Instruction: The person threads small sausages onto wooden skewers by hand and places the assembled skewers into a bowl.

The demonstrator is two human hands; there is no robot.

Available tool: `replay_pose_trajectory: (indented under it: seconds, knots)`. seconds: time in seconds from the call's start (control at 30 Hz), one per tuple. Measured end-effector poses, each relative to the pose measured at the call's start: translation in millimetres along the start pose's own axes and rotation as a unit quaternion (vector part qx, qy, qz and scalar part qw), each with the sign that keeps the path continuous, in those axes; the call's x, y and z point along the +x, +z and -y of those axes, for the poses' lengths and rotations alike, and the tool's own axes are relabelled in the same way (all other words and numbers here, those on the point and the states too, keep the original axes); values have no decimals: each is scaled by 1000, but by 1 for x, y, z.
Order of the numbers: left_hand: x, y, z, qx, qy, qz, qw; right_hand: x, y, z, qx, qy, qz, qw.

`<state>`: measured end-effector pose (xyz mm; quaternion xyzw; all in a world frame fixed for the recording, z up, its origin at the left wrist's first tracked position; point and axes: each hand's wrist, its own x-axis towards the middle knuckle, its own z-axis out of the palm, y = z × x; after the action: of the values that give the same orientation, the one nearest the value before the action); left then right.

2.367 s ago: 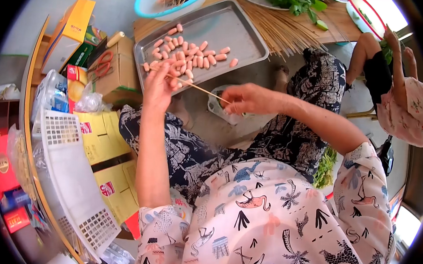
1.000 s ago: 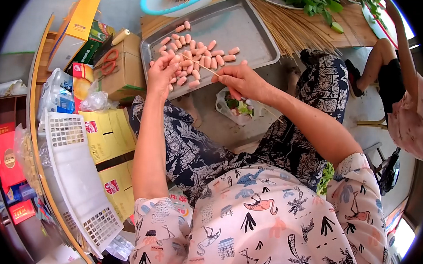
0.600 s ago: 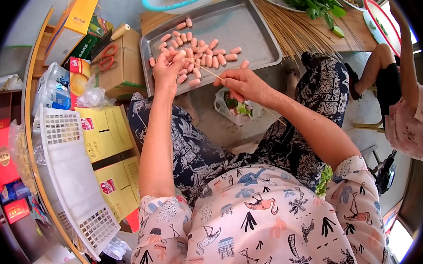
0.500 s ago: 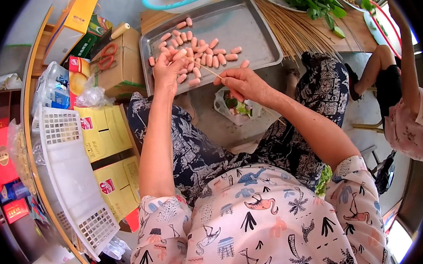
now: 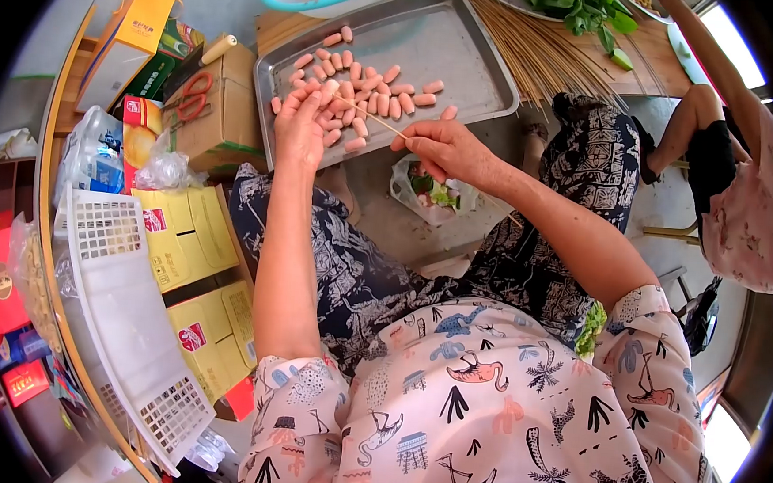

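My left hand (image 5: 300, 123) is closed around a small pink sausage (image 5: 328, 92), held above the near left part of a metal tray (image 5: 483, 101). Between thumb and fingers, my right hand (image 5: 445, 148) pinches a thin wooden skewer (image 5: 372, 117). The skewer slants up to the left, its tip at the sausage in my left hand; whether it has pierced the sausage I cannot tell. Several loose sausages (image 5: 382, 106) lie in the tray, mostly left of its middle.
Bare skewers (image 5: 540, 52) lie in a spread bundle right of the tray. A blue-rimmed bowl (image 5: 330, 6) stands behind it. Scissors (image 5: 194, 97) rest on a cardboard box (image 5: 226, 112) at left. A plastic bag of scraps (image 5: 429, 195) sits below. Another person (image 5: 743, 201) is at far right.
My left hand has tilted slightly and the sausage it holds stands more upright. The skewer's tip stays by it. The other person's raised arm has shifted left.
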<state>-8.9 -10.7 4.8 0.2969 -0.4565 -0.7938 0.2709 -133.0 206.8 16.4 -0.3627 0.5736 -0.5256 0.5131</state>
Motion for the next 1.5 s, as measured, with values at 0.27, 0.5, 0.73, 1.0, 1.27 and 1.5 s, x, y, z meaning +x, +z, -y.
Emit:
replay_pose_trajectory:
  seconds: [0.27,0.5,0.73,1.0,1.27,1.5]
  knots:
    - [-2,0,-1,-8,-2,-5,1000,-2,1,2,-11,-6,-2,1000]
    - [-1,1,1,-14,9,3,1000,-2,1,2,-16,1,-7,1000]
    - [-1,4,2,-26,30,-1,999,-1,1,2,-25,0,-8,1000]
    - [-2,3,1,-24,-2,2,1000,-1,1,1,-31,13,6,999]
    - [1,-2,2,-14,-29,50,998,0,2,-1,-25,14,4,1000]
    - [-1,1,0,-2,-40,55,998,1,3,-5,-14,16,3,1000]
